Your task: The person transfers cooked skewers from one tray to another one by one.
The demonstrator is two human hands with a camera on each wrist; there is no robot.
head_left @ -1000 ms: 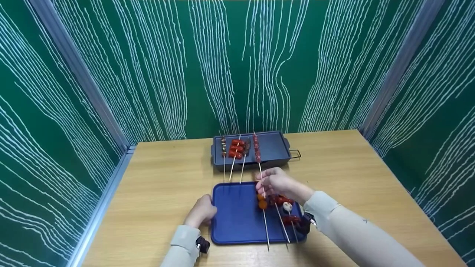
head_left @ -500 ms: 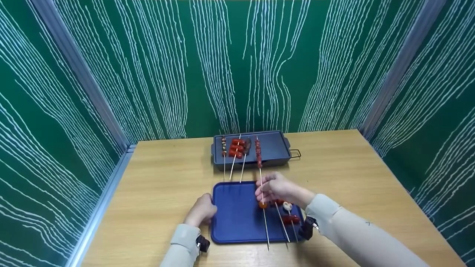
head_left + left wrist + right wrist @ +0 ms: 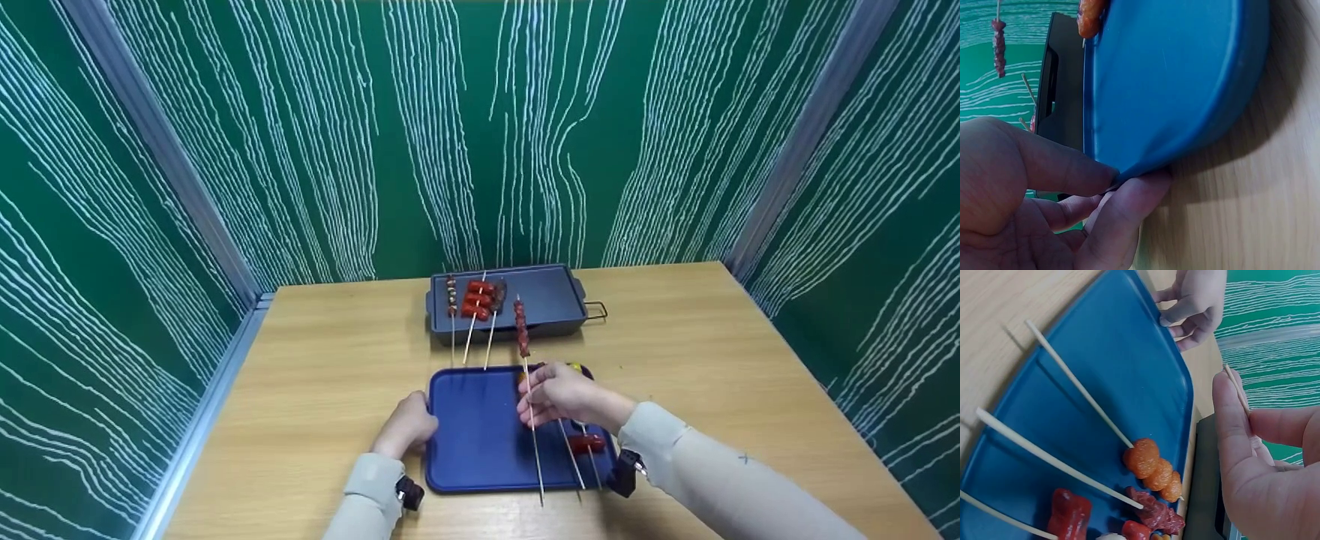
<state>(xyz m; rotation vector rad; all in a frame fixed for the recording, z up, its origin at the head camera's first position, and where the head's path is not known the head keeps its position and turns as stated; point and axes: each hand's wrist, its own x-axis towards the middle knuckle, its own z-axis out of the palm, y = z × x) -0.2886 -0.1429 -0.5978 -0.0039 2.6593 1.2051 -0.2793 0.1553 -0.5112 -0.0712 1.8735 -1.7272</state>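
My left hand [image 3: 409,426] pinches the left rim of the blue tray [image 3: 480,442]; in the left wrist view the thumb lies on top of the rim [image 3: 1120,181], fingers beneath. Above the tray's right part my right hand [image 3: 562,394] pinches the stick of a skewer of small dark red pieces [image 3: 522,330], its meat end pointing at the grill. The right wrist view shows the stick [image 3: 1237,389] between thumb and fingers. On the tray lie a skewer of orange balls [image 3: 1143,458], one of dark red meat [image 3: 1154,509] and one with red sausage [image 3: 1069,514].
Behind the tray stands a dark grill [image 3: 551,296] with a wire handle [image 3: 598,310] on its right. Three skewers lie on its left half, one with red sausage pieces [image 3: 478,300], their sticks overhanging the front. Green walls with white lines surround the wooden table [image 3: 337,337].
My right hand has drawn the dark red skewer back from over the grill, toward the tray and the table's near edge. My left hand has stayed on the tray's rim.
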